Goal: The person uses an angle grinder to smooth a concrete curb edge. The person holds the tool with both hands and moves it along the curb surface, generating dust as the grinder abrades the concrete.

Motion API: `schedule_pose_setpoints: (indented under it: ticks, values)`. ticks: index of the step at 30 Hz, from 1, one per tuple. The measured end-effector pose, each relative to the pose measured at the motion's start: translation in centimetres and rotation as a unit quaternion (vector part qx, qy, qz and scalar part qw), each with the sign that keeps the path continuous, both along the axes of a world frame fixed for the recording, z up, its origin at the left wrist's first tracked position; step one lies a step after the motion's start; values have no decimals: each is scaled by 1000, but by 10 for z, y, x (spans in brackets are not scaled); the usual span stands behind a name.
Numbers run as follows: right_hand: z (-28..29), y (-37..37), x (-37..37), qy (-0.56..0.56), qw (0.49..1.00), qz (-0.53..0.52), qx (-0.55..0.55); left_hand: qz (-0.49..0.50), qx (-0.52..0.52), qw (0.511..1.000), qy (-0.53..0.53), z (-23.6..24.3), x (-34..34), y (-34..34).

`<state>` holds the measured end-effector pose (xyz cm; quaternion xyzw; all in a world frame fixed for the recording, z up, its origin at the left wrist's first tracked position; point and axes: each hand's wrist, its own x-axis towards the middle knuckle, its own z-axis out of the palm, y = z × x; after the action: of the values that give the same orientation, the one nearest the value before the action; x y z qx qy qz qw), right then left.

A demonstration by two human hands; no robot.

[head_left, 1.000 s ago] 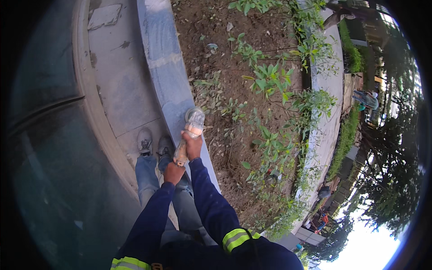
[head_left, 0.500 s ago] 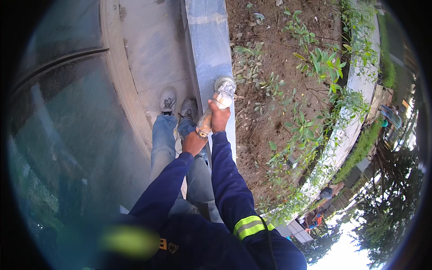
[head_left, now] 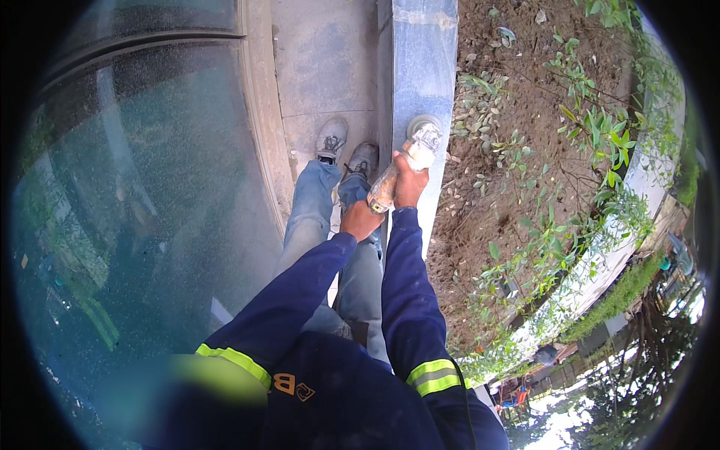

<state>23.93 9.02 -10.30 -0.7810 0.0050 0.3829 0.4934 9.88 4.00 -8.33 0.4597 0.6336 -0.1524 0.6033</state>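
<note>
Head view: angle grinder (head_left: 405,166) was over the stone curb (head_left: 420,67) — disc end down.
Right hand (head_left: 409,184): clamped around its body.
Left hand (head_left: 360,220): gripped its rear end.

Open passage along the grey polished stone kerb (head_left: 420,67) ahead of the hands. Left: curved dark glass wall (head_left: 150,225) blocks. Right: brown soil bed with green leafy plants (head_left: 540,150) obstructs low movement.

Grey stone kerb (head_left: 420,67) runs from top centre down mid-frame; angle grinder (head_left: 409,161) disc sits on its top face. Left of it, concrete paving (head_left: 322,67) carries two grey shoes (head_left: 346,146). Right, bare soil bed (head_left: 510,172) with weeds.
</note>
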Motion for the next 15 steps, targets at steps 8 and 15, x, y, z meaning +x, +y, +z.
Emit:
schedule_pose_setpoints:
  ticks: [8,15]
  values:
    - [-11,2,33,12,999,-18,29,-5,-12,1000,-22,-1,26,20]
    - [-3,13,9,6,999,41,12,53,-1,998,-15,0,12,10]
